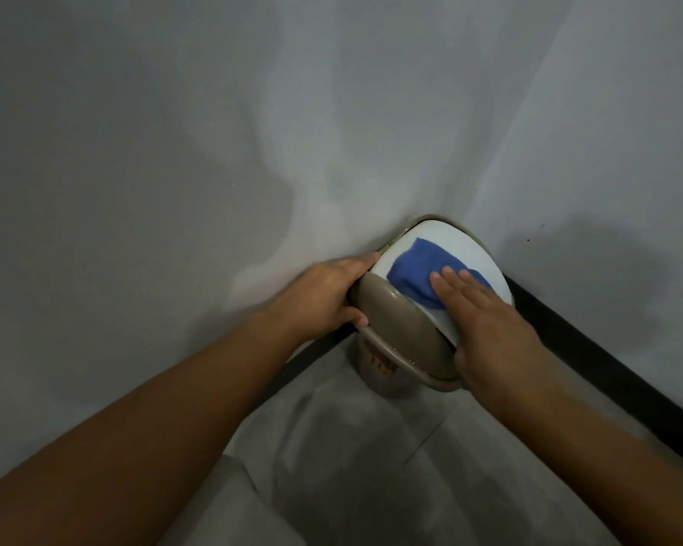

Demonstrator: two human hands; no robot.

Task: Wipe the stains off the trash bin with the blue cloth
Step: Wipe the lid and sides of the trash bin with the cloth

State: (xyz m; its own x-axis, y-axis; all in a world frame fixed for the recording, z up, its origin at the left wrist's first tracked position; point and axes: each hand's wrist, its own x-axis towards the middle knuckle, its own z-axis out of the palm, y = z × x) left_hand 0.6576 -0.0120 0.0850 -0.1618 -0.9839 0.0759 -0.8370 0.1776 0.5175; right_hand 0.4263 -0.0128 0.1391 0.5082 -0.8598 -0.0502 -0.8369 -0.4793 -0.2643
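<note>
Blue cloth (422,271): bunched, lying on the white panel of the trash bin's top, pressed flat under the right hand's fingers.
Trash bin (401,329): stands on the floor in the corner where the two walls meet, its far edge close against them; seen from above.
Bin top: brown rim and brown near half, with a white panel (474,256) on the far half.
Bin body: pale, showing below the rim on the near side, with an orange mark too blurred to read.
Right hand (489,329): laid open and flat on the bin's top, fingers straight and together, their tips on the cloth's near edge, the palm over the brown rim.
Left hand (324,295): wrapped around the bin's left rim, fingers along the far side, thumb hooked on the near edge.
Walls (174,151): plain grey, meeting just behind the bin.
Skirting (592,360): dark strip running along the foot of each wall, away from the bin on both sides.
Floor (371,466): grey tiles in front of the bin, with faint joint lines.
</note>
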